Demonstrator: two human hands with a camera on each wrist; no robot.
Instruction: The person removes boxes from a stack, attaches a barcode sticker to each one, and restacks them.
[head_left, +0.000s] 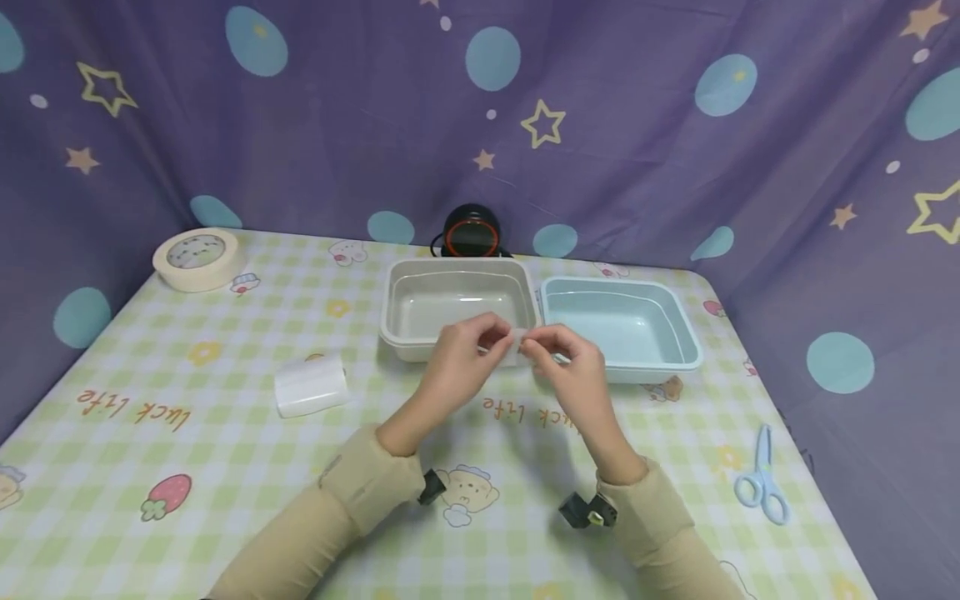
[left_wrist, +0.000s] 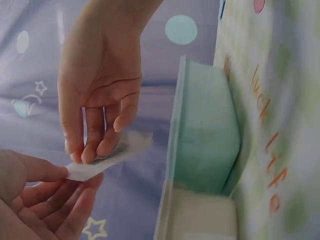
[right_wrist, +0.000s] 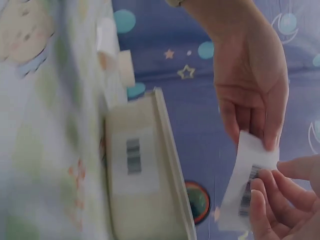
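The left hand (head_left: 459,360) and the right hand (head_left: 576,367) both pinch one white paper label with black barcode (right_wrist: 242,181), near the grey rectangular plastic basin (head_left: 408,352).

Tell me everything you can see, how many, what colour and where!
Held label: one, white with black bars, between both hands
Stuck label: one, white with black bars, on the grey bin
Grey bin: one, grey, table centre
Blue bin: one, light blue, right of grey bin
White roll: one, white, left of bins
Tape: one, cream, far left corner
Scissors: one, light blue, right side
Gadget: one, black with orange-red ring, behind grey bin
Cloth: one, green-white checks, on table
Curtain: purple, around table
Cameras: two, black, wrists
Sleeves: two, beige, arms
Left hand, right hand: two, bare, fingers pinching label
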